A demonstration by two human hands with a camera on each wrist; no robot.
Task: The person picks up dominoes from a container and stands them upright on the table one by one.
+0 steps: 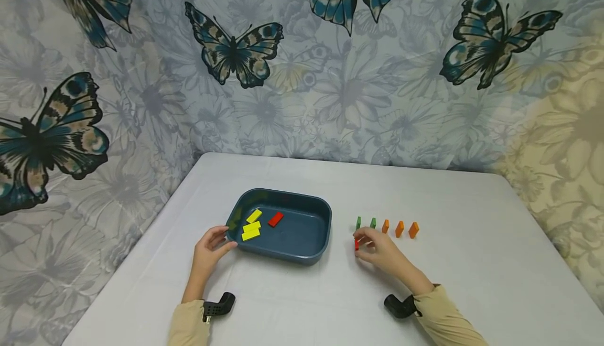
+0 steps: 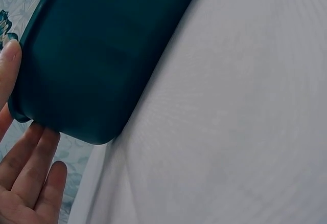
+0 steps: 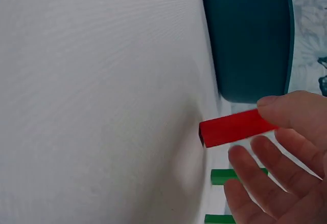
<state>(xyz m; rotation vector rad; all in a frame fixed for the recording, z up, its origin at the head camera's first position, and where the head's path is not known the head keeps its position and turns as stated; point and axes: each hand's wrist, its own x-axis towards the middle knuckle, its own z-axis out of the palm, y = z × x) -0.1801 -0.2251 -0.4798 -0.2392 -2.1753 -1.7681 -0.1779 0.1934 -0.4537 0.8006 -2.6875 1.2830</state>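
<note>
My right hand (image 1: 381, 251) pinches a red domino block (image 3: 232, 127) between thumb and fingers, holding it on end at the table. Whether its lower end touches the cloth I cannot tell. Just behind it stand two green blocks (image 1: 373, 223), partly covered by the hand in the right wrist view, and three orange blocks (image 1: 399, 229), upright in a row running right. My left hand (image 1: 210, 251) rests against the left end of a dark teal tray (image 1: 288, 254), thumb and fingers spread about its near corner. Three yellow blocks (image 1: 251, 234) and another red block (image 1: 276, 219) lie flat inside.
A white cloth (image 1: 302, 304) covers the table. Hanging fabric with butterflies (image 1: 234, 47) stands behind and to the left of it. Black wrist cameras (image 1: 401, 306) are strapped to both forearms, just above the table.
</note>
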